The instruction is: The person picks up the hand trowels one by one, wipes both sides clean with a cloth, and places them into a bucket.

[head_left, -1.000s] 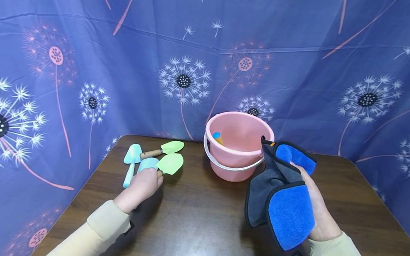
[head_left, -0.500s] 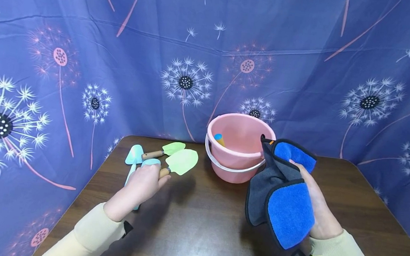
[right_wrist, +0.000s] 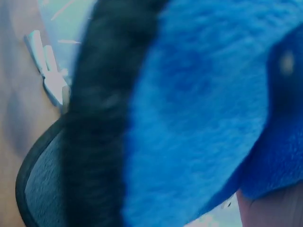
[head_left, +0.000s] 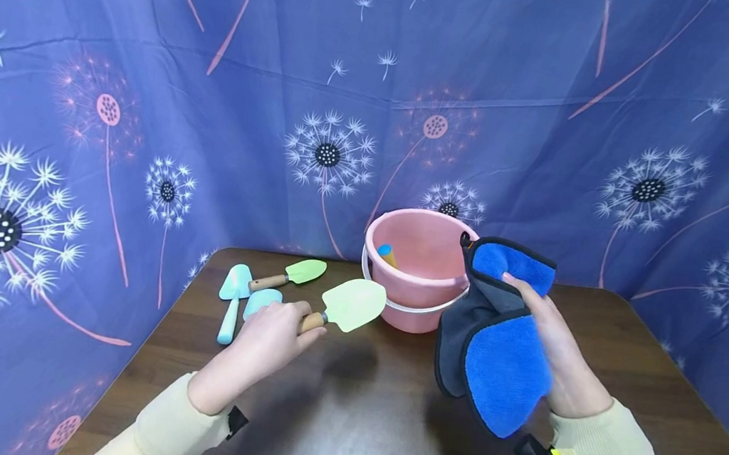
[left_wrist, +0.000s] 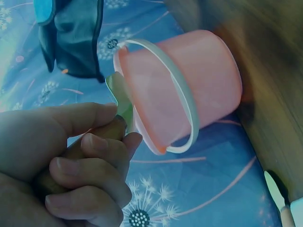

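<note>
My left hand point(head_left: 268, 345) grips the wooden handle of a light green garden trowel point(head_left: 353, 305), its blade raised above the table just in front of a pink bucket point(head_left: 416, 289). In the left wrist view the fingers point(left_wrist: 90, 172) wrap round that handle. My right hand point(head_left: 563, 357) holds a blue and grey cloth point(head_left: 507, 374) with black edging, which hangs down beside the bucket's right side. The cloth point(right_wrist: 203, 109) fills most of the right wrist view and hides the fingers there. Inside the bucket, a blue-ended yellow item point(head_left: 387, 254) leans on the wall.
Left on the brown table point(head_left: 383, 400) lie a second green trowel point(head_left: 305, 271) with a wooden handle, a light blue scoop point(head_left: 236, 283), and another light blue tool point(head_left: 262, 301) partly behind my left hand. A blue dandelion-print curtain point(head_left: 376, 78) surrounds the table.
The trowel in my left hand has come up off the table and moved right, towards the bucket. My right hand and the cloth have shifted only slightly.
</note>
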Available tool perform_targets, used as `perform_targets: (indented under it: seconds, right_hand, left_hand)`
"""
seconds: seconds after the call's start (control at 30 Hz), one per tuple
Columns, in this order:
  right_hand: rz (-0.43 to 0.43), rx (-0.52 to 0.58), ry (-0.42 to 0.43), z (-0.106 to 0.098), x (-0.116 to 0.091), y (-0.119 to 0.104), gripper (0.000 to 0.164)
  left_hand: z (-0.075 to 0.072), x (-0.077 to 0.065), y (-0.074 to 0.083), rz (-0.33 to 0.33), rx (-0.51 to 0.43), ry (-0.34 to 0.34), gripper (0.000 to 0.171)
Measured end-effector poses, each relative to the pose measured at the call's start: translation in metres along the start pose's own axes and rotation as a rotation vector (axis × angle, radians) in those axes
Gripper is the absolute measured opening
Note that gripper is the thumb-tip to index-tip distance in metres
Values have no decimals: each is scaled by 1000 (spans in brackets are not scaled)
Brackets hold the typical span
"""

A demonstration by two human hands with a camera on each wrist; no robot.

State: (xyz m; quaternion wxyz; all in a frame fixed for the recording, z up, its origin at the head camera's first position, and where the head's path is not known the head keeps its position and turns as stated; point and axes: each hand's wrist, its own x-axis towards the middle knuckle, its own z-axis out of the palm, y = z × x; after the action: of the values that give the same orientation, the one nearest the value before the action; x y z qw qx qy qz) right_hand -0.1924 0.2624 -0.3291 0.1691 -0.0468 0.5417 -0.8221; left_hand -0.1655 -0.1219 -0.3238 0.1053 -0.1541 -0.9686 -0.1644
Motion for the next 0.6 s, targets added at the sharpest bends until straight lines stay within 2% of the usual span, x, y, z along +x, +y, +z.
perform_targets:
  seconds: [0.03,0.07,0.1,0.17,0.27,0.33,0.43,0.6]
  right_hand:
    - [-22,-38,32,31,-15,-14,36]
    - [-19,-115,108,56,-25,-26,38]
    - [-16,-190,171,71,-31,-34,41]
    - [-43,-299,208,78,-29,-41,53]
    - [-123,-432,218,73,-19,-42,57]
    - [-166,-530,225,74,-15,-41,57]
    - [-227,-676,210,88,-18,-43,57]
    - [-342,-892,176,99,-15,-36,51]
  left_hand:
    - [0,0,2,2,-4,-6,35]
    - [1,0,4,5,-9,-13,35]
    - [2,1,6,8,-15,-19,35]
    - [5,2,9,21,-22,-29,35]
    - [8,6,13,44,-40,-46,35]
    - [11,8,16,60,-46,-54,36]
    - [16,12,19,77,-57,-77,37]
    - [22,18,25,110,-66,-103,34]
